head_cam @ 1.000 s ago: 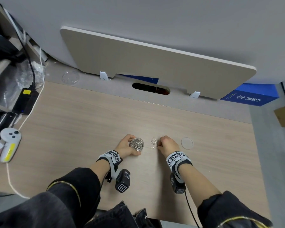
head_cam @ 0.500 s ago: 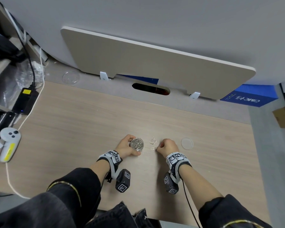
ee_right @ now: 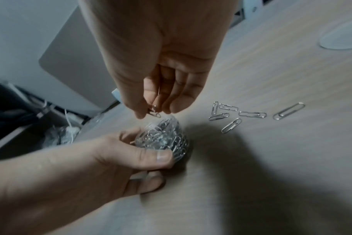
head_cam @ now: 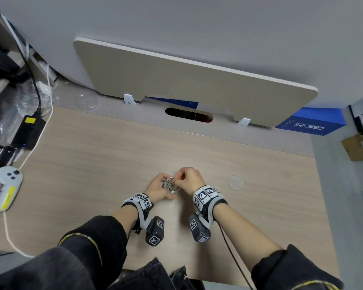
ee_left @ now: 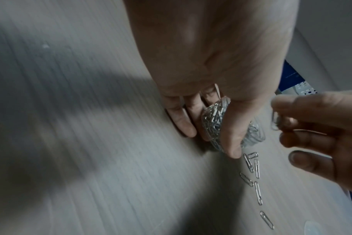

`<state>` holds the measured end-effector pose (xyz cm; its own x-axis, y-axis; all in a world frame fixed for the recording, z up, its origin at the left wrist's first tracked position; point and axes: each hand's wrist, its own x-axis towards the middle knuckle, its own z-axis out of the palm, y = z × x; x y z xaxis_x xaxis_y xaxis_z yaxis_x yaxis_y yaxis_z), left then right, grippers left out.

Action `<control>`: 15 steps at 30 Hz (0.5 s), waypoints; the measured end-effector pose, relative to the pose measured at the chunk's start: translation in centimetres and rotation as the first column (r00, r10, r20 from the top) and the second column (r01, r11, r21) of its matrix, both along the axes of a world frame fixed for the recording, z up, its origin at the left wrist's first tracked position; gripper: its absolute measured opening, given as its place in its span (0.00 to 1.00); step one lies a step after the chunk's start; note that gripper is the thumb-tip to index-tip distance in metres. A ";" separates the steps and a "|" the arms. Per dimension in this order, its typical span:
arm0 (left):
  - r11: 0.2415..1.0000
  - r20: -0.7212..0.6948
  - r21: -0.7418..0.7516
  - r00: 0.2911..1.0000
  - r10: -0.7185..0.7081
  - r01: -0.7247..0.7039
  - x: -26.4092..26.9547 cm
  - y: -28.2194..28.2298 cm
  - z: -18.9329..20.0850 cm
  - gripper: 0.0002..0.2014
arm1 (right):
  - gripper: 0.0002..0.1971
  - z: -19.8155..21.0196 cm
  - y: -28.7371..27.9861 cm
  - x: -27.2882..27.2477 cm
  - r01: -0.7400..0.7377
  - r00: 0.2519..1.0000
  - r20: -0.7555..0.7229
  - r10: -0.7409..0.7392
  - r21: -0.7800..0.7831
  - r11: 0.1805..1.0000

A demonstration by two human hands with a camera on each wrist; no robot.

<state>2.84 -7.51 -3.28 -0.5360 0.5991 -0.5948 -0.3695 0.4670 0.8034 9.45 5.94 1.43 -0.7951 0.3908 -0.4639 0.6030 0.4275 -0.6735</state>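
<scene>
Well out to the left of the small clear round plastic tub [head_cam: 171, 185], the one packed with silver paper clips, a white game controller with a yellow stripe [head_cam: 7, 187] lies at the edge of the pale wood-grain desk [head_cam: 113, 164], out of play.

Now the action. The left hand [head_cam: 157, 190] is wrapped round the tub, thumb on the near wall and fingers behind, holding it tilted with its mouth tipped towards the right. Right above that mouth is the right hand [head_cam: 190, 178], with thumb and forefinger nipped on a silver wire paper clip [ee_right: 154, 112]. The clip's long axis slants down at the opening, and I can't make out whether it touches the rim. That's a drop waiting to happen, I'd say: the fingers only need to part.

Just right of the tub, six loose silver paper clips [ee_right: 239, 115] lie flat on the desk, pointing every which way. They're on the right hand's side, so that hand is the nearer one for the next pick, with the left busy steadying. Further right of the tub, well apart, rests the clear round plastic lid [head_cam: 235, 182], off.
</scene>
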 end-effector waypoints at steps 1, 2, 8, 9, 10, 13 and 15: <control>1.000 0.002 0.003 1.000 -0.003 0.003 0.0 0.0 0.0 0.34 | 0.04 0.0 -0.2 0.0 -0.026 1.000 0.003 0.026 -0.003 1.000; 1.000 0.001 0.005 1.000 -0.002 0.002 0.0 0.0 0.0 0.34 | 0.04 -0.1 -0.2 0.1 -0.032 0.999 -0.004 0.032 -0.009 0.999; 1.000 -0.035 0.009 0.999 0.004 -0.003 0.1 0.0 -0.3 0.33 | 0.06 -0.6 3.2 2.2 0.188 0.981 0.016 -0.193 0.150 0.971; 1.000 -0.036 0.004 0.999 -0.003 0.003 0.1 0.0 -0.3 0.33 | 0.06 -0.9 3.9 2.7 0.191 0.976 0.065 -0.206 0.190 0.963; 1.000 -0.036 -0.002 0.999 -0.008 0.008 0.1 0.0 -0.3 0.32 | 0.07 -1.2 4.5 3.2 0.179 0.971 0.114 -0.209 0.229 0.957; 1.000 -0.039 -0.010 0.999 -0.013 0.013 0.0 0.1 -0.4 0.32 | 0.09 -2.0 5.3 4.5 0.113 0.956 0.226 -0.185 0.299 0.948; 1.000 -0.042 -0.006 0.999 -0.008 0.008 0.0 0.1 -0.5 0.33 | 0.12 -2.5 5.1 4.8 0.074 0.957 0.248 -0.152 0.299 0.952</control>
